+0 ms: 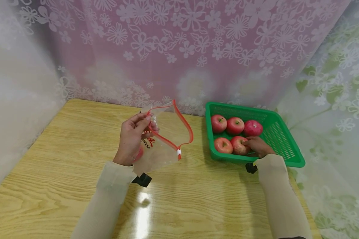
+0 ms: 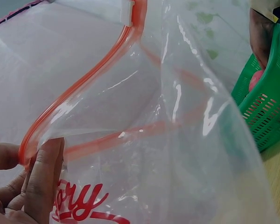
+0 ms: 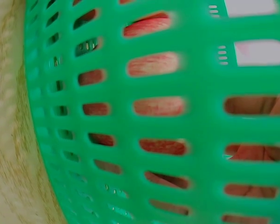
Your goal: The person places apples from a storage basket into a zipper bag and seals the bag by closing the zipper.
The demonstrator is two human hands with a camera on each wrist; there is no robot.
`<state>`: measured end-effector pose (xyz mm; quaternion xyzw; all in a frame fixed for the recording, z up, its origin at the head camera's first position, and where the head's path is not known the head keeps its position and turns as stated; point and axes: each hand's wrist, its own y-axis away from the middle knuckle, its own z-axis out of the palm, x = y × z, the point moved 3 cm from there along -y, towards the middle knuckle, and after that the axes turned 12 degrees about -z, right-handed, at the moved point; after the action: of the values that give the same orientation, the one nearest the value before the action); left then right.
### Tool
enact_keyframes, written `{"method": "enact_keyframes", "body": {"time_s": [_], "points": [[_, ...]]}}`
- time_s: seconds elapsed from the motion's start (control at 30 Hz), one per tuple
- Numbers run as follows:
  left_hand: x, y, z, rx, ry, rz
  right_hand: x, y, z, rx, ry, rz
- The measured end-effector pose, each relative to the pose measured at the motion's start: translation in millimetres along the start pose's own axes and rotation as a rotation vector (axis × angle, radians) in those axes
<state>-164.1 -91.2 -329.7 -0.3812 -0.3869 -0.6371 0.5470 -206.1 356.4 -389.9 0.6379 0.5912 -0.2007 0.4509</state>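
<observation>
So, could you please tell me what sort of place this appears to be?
Probably an indoor corner, perhaps a makeshift studio: a wood-grain table, a pink floral backdrop behind it, and a leaf-patterned backdrop at its right.

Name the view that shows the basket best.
Head: it gets nearly all of the basket, five apples inside. Left wrist catches only part of it, at the right edge; right wrist sees just its slotted side up close, apples showing through.

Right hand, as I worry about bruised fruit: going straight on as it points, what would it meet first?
The right hand would first meet the apple at its fingers, in the green basket; contact looks likely now, though depth is unclear.
</observation>
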Motion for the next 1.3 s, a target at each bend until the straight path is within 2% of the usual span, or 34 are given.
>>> {"method": "enact_keyframes", "body": {"time_s": [0.3, 0.77, 0.93, 1.13, 1.3], "points": [[1.1, 0.9, -0.8, 0.0, 0.004, 0.0, 0, -0.8, -1, 0.002, -0.027, -0.005], [1.5, 1.0, -2.9, 0.008, -0.017, 0.015, -5, 4.3, -4, 0.006, -0.038, -0.068], [1.5, 1.1, -2.5, 0.007, -0.016, 0.007, -9, 6.9, -6, 0.018, -0.095, -0.067], [1.2, 1.0, -1.8, 0.007, -0.015, 0.002, -12, 11.5, -10, 0.029, -0.097, -0.063], [0.7, 0.9, -1.6, 0.008, -0.005, -0.003, -16, 17.5, -13, 0.032, -0.148, -0.074]]}}
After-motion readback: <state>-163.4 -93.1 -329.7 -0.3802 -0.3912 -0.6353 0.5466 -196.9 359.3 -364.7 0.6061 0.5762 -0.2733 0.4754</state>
